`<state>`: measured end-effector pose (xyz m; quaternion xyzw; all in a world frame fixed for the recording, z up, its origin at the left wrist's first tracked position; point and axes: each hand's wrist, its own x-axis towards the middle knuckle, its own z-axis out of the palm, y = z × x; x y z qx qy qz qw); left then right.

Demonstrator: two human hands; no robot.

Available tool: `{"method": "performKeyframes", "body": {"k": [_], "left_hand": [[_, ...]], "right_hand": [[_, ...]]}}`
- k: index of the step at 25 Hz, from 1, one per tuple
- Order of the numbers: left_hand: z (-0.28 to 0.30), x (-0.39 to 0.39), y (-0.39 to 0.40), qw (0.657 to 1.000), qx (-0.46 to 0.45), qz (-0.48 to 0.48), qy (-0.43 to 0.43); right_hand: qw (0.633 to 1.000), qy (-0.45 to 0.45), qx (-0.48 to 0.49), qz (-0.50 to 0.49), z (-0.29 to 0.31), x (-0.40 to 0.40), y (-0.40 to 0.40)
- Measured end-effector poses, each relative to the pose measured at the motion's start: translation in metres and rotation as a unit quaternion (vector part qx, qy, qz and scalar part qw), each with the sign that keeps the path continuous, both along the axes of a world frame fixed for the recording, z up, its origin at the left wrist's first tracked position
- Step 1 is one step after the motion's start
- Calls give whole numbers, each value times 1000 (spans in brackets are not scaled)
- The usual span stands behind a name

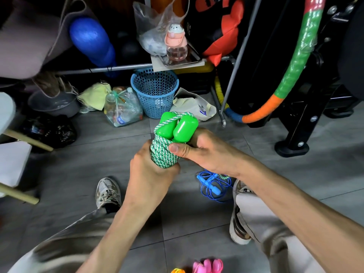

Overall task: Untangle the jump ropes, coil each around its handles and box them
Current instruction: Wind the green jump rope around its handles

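Green jump rope (164,152) sits mid-frame, held up over the grey tile floor (197,223), its green-white braided cord coiled tight around two green handles (177,128) that stick up side by side, one strand looped across their tops. Left hand (151,170) grips the bottom of the coil, fingers wrapped round it. Right hand (206,150) clamps the coil from the right, thumb pressed flat on the wraps, fingers behind the handles. Blue jump rope (213,186) lies loose on the floor just below the right wrist, between the person's two shoes. Pink handles (207,266) and an orange bit (178,270) at the near edge, cut off by the frame. Far side: blue mesh basket (154,91), bag of plastic bottles (123,109) to its left, striped hoop (291,75) leaning at far right.
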<state>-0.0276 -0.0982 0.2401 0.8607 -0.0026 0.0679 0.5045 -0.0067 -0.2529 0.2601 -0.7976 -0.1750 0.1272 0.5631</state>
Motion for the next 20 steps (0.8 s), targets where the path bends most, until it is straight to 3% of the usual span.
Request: {"method": "performKeyframes", "body": {"k": [1,3,4,6,7,8,9,12,14,17,20], "left_hand": [[0,0,0,999,-19,-22,21],[0,2,5,973,-151,-124,124],[-1,1,9,930,-249,-193,190],[0,-2,19,810,-404,-308,292],[1,-5,22,773,-427,-353,310],[3,-7,23,760,-425,-379,314],[3,-9,21,771,-411,-372,314],[-1,-8,7,905,-279,-197,255],[-7,-6,1,960,-161,-109,204],[-14,-4,1,990,6,-53,128],[-13,-4,-1,988,123,-25,89]], "right_hand": [[999,23,23,1,2,-2,-1],[995,83,58,-1,7,-4,-7],[992,107,65,2,7,-4,-13],[986,138,81,35,8,-6,-21],[984,146,85,63,7,-7,-22],[981,156,87,80,8,-9,-20],[981,158,79,77,8,-9,-18],[994,97,-44,12,3,-5,-17],[986,58,-155,-21,-4,-1,-17],[969,44,-234,-70,-12,2,-16],[943,-11,-316,-106,-14,-2,-10]]}}
